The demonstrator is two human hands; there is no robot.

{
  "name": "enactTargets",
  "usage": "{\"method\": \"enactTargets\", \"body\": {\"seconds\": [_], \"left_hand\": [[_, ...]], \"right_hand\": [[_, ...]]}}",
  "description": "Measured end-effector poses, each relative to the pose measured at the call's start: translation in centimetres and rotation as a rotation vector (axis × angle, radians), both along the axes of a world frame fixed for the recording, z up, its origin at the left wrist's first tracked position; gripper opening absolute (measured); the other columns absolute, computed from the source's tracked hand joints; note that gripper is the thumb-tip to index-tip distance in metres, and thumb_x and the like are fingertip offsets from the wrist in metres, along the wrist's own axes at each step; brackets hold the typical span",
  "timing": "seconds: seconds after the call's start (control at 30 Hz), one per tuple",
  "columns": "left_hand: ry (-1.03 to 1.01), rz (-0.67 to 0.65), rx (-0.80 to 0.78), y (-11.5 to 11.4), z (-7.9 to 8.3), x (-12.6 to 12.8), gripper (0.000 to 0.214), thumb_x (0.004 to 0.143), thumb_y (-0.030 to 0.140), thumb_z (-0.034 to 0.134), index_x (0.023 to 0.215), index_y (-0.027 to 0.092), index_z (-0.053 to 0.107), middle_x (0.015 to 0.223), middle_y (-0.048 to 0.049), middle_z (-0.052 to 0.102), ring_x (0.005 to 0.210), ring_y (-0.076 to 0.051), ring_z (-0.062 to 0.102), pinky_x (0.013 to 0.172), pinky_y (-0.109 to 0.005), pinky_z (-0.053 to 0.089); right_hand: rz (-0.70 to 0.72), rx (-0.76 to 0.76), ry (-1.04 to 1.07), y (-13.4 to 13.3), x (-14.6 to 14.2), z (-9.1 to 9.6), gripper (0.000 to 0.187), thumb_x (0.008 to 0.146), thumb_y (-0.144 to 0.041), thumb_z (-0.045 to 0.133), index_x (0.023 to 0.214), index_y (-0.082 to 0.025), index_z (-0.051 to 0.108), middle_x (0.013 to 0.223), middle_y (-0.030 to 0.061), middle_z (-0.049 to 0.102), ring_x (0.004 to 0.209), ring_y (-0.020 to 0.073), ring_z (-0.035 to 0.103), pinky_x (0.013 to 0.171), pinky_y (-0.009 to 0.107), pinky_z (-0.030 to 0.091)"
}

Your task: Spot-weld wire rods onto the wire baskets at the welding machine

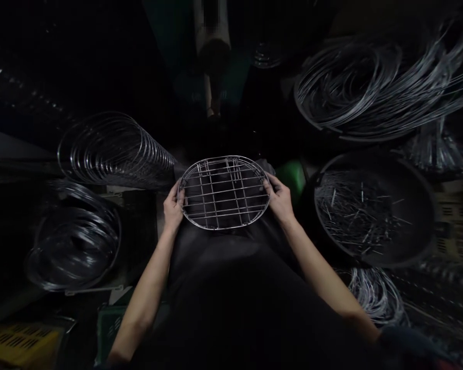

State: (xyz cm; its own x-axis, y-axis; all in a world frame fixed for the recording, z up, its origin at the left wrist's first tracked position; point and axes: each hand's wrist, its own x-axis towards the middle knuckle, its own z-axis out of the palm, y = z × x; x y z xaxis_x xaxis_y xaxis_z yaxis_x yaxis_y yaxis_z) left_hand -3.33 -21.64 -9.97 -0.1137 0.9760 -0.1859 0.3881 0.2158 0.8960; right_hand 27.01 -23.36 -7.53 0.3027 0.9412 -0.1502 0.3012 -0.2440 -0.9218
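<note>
An oval wire rack [224,193] of thin metal rods, with crossing bars inside a rounded rim, is held out over my lap. My left hand [174,204] is closed on its left end, thumb over the rim. At the opposite end my right hand [279,197] grips the rim, fingers mostly behind it. Below the rack lies dark cloth [219,252] covering my legs.
On the left are a row of wire hoops [111,149] and a heap of wire rings [77,236]. To the right stands a dark basin [420,216] with short wire pieces, below coiled wires [355,87]. Yellow [23,344] and green crates [108,329] sit lower left.
</note>
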Motion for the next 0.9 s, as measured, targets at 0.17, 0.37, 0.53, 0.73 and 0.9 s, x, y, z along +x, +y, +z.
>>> {"method": "enactTargets", "body": {"seconds": [0.17,0.37,0.53,0.73,0.9], "left_hand": [[0.032,-0.005,0.057,0.2,1.7,-0.4,0.063,0.086,0.054,0.056,0.138,0.019,0.045,0.101,-0.0050,0.070,0.098,-0.021,0.065,0.090,-0.032,0.052],[0.110,-0.041,0.080,0.2,-0.3,-0.7,0.052,0.088,0.057,0.051,0.126,0.022,0.057,0.126,-0.0002,0.061,0.121,-0.022,0.054,0.108,-0.035,0.041],[0.095,-0.036,0.093,-0.3,-0.5,-0.6,0.056,0.088,0.061,0.050,0.127,0.021,0.055,0.128,-0.0030,0.059,0.123,-0.024,0.052,0.107,-0.037,0.039],[0.034,0.074,0.055,0.1,-0.2,-0.6,0.060,0.079,0.055,0.063,0.128,0.020,0.054,0.116,-0.0078,0.063,0.104,-0.022,0.061,0.091,-0.033,0.050],[-0.052,0.077,0.042,0.3,-0.7,0.4,0.072,0.079,0.061,0.058,0.134,0.017,0.047,0.100,-0.0058,0.060,0.067,-0.010,0.058,0.057,-0.022,0.047]], "right_hand": [[0.015,0.050,-0.009,0.3,0.6,1.2,0.043,0.086,-0.046,0.054,0.120,-0.021,0.064,0.118,0.0047,0.068,0.111,0.0218,0.061,0.101,0.040,0.046],[0.067,0.014,-0.072,0.1,0.8,0.2,0.045,0.083,-0.050,0.056,0.114,-0.020,0.068,0.118,0.0064,0.067,0.112,0.0247,0.060,0.104,0.043,0.043],[-0.004,0.056,-0.059,-0.6,0.2,-0.8,0.047,0.085,-0.052,0.052,0.117,-0.019,0.067,0.120,0.0072,0.066,0.114,0.0230,0.059,0.105,0.040,0.041],[0.006,0.109,0.057,-3.0,0.3,-1.1,0.043,0.090,-0.042,0.050,0.124,-0.020,0.062,0.124,0.0060,0.064,0.118,0.0203,0.056,0.106,0.037,0.040],[0.000,0.109,0.182,-3.6,0.8,-2.1,0.039,0.088,-0.037,0.055,0.123,-0.025,0.063,0.126,0.0016,0.063,0.120,0.0189,0.054,0.109,0.037,0.037]]}}
